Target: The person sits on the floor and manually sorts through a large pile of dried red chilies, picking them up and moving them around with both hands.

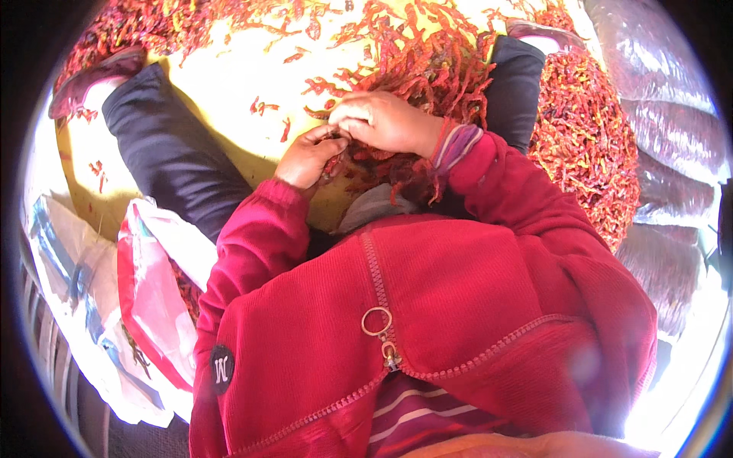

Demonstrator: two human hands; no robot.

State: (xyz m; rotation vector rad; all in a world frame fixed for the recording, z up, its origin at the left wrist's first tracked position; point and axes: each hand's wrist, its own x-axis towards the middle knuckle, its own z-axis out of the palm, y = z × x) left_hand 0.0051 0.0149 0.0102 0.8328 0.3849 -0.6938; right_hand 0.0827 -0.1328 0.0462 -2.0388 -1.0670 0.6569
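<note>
Pinching red chilli (331,165) in curled left hand (305,158), at near edge of chilli heap (427,69), with right hand (388,122) half-curled, touching left; cannot tell its hold. Probably best to grip lightly.

In front of you, slender, wrinkled dried red chillies (439,76) lie in a loose, tangled heap beside your right hand (389,122); darker ones show at your left hand (307,159), and single pods (285,130) lie scattered leftward.

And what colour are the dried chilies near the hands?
Dried chilies are mostly deep red, best in the head view.
</note>
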